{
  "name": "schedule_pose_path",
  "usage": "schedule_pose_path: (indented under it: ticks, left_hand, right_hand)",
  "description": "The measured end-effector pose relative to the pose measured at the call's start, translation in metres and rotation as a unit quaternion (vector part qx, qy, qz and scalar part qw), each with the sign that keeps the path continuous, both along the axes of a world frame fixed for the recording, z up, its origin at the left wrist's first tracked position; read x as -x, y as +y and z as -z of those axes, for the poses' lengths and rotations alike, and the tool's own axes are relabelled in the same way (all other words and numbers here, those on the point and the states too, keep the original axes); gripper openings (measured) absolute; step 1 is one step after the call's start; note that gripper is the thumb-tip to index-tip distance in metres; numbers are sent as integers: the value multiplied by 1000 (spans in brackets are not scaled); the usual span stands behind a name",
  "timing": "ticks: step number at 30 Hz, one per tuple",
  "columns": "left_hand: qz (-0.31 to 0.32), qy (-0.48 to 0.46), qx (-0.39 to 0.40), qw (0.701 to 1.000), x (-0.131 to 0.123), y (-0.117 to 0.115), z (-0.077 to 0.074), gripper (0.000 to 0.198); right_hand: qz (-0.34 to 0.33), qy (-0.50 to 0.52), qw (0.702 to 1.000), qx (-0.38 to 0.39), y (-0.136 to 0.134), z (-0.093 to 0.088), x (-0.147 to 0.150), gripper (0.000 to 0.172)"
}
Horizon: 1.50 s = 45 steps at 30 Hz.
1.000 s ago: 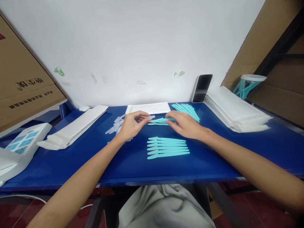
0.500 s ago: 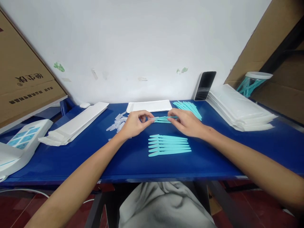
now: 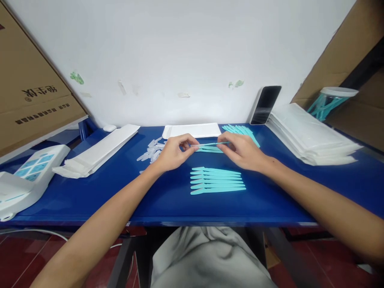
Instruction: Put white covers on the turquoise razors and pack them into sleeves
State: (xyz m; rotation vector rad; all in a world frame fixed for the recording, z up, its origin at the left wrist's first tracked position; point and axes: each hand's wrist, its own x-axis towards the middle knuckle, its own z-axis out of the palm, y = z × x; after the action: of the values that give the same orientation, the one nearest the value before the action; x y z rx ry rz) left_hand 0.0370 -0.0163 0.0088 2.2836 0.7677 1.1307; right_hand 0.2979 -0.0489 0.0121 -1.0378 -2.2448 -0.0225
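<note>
My left hand (image 3: 175, 153) pinches a clear plastic cap (image 3: 194, 145), and the fingers partly cover it. In my right hand (image 3: 244, 150) is the handle of a teal eyebrow razor (image 3: 212, 143), held level with its head end toward the cap. Cap and razor meet end to end between the hands; how far one is inside the other is too small to tell. Below them, a few teal razors (image 3: 210, 150) lie on the blue table. Nearer me is a neat row of several razors (image 3: 218, 185). A heap of clear caps (image 3: 152, 152) lies beside my left hand.
More teal razors (image 3: 244, 131) are piled behind my right hand. A white packet (image 3: 192, 130) lies by the wall. White sleeves (image 3: 99, 150) and a white device (image 3: 36, 168) are at left. A phone (image 3: 265, 105), stacked plastic bags (image 3: 312, 136) and a lidded jar (image 3: 330, 102) stand right.
The view has shifted slightly. Both hands stay in nearly the same place over the table, still holding the cap and the razor end to end.
</note>
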Motion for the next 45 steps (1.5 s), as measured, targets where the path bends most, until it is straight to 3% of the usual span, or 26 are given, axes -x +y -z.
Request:
schedule_pose_path:
  ticks: [5,13,25,37,45]
  left_hand:
    - [-31,-5,-52,998,-1,-4,-4,13]
    - [5,3,-12,1000,-2,-5,0,18]
    - [-1,-2,-42,999,-5,-7,-4,17]
    - [-8,9,-55,998,-4,-9,-7,18]
    - [-6,4,-67,998,-5,-11,-8,13]
  right_hand:
    - [-14,4,1000,-10,-1,-1,3,16]
    - [-55,-8,998,-25,-1,2,5,23]
    - [-43,-12,995,-92,-1,-1,4,17]
    - [-35,-8,998,-45,-5,0,5,24]
    - [-47,1,997,-68,-5,-3,4,23]
